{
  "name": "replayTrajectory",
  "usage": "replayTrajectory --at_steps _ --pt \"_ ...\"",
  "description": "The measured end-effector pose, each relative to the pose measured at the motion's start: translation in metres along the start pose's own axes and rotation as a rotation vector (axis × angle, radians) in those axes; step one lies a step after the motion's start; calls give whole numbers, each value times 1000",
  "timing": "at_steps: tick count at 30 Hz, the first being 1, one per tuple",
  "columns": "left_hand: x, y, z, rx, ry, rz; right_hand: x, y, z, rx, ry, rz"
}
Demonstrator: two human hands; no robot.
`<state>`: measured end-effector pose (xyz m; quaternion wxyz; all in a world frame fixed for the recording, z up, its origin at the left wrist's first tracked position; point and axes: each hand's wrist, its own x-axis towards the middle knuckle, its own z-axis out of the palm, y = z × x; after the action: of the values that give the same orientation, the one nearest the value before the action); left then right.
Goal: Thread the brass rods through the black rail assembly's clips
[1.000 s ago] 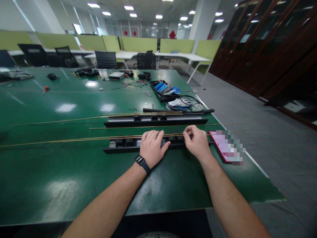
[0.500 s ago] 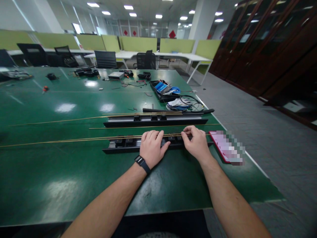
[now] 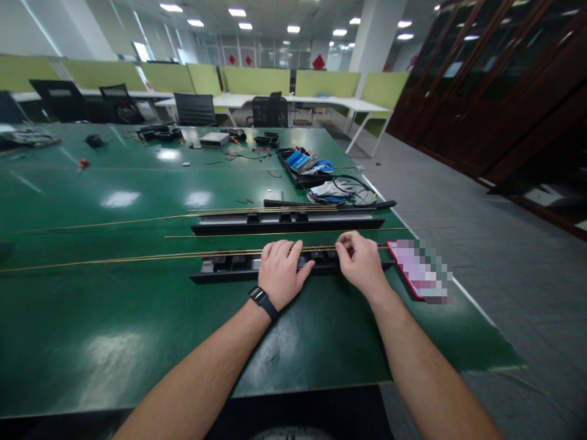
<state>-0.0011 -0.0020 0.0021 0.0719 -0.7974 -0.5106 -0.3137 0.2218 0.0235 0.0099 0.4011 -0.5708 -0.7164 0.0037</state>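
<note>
My left hand lies across a black channel-shaped rail, its fingers stretched out over the far edge and its thumb apart. The wrist wears a dark watch. Thin brass-coloured rods run lengthwise along this rail, pass under my left fingers and stick out far to the left. At the rail's right part, my right hand pinches the rods between thumb and fingertips. How many it grips is hidden. Small black blocks sit inside the rail.
Beyond lies a second black rail with more rods on top, and a single rod between the rails. A red-edged flat item, partly blurred out, lies at right. Farther back are a black tray, gloves and cables.
Both hands keep practically the same places and grip on the rail and rods. Only a very slight shift of the whole view shows.
</note>
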Motion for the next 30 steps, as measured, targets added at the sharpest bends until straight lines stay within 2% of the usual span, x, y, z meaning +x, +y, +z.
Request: replayTrajectory --at_steps 30 --pt "0 0 2 -2 1 -8 -1 1 0 -9 7 24"
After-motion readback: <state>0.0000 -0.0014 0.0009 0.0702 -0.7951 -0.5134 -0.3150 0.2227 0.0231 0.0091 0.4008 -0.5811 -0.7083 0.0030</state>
